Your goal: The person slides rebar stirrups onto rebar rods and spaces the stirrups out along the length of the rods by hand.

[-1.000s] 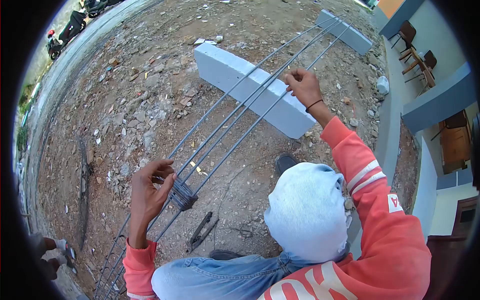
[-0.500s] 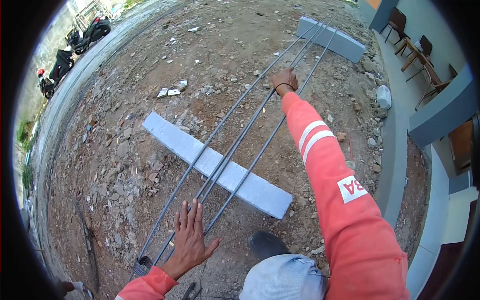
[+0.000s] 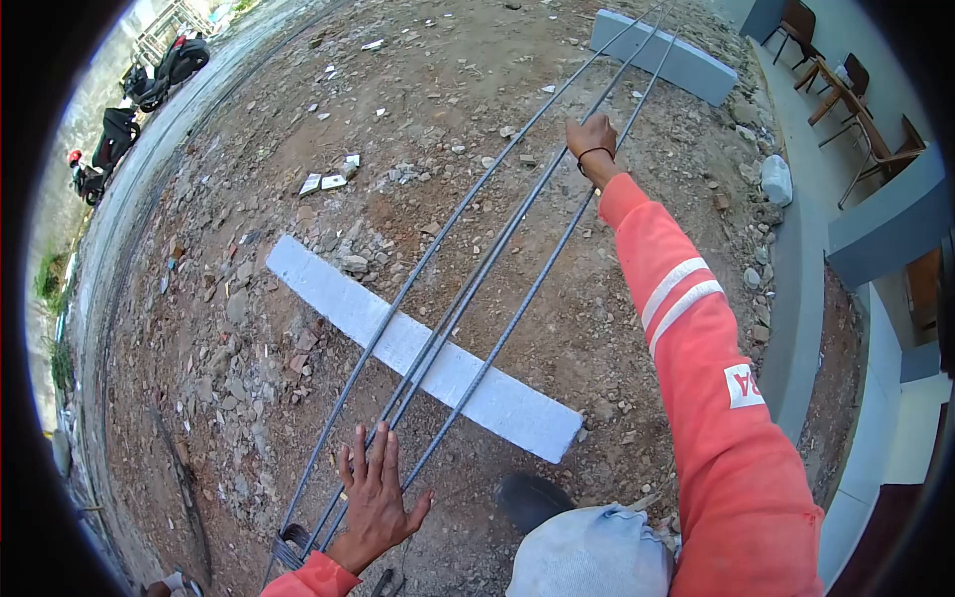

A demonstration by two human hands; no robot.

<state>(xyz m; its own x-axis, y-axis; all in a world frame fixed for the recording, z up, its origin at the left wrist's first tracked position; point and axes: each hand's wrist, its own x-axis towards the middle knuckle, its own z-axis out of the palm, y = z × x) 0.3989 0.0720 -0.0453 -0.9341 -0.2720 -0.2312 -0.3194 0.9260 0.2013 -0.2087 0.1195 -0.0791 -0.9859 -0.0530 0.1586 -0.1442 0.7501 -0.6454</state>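
Several long steel reinforcing bars (image 3: 505,234) run side by side, lying across a near pale block (image 3: 428,350) and a far pale block (image 3: 686,72). My right hand (image 3: 595,139), arm stretched forward, is closed around the middle of the bars, short of the far block. Nearer my body, my left hand (image 3: 376,502) has its fingers spread over the bars; whether the palm presses on them I cannot tell. Beside that wrist, a cluster of bent dark metal (image 3: 288,545) sits at the bars' near end.
Rubble and stones cover the dirt ground (image 3: 249,368). My boot (image 3: 534,502) stands near the close block. On the right are a walkway edge (image 3: 808,328), chairs (image 3: 875,149) and a white plastic container (image 3: 776,181). Motorbikes (image 3: 149,85) are parked at far left.
My right hand has shifted slightly forward and right, still closed on the bars. My left hand stays spread over them, lower in the view. The middle bars sit closer together at the far end.
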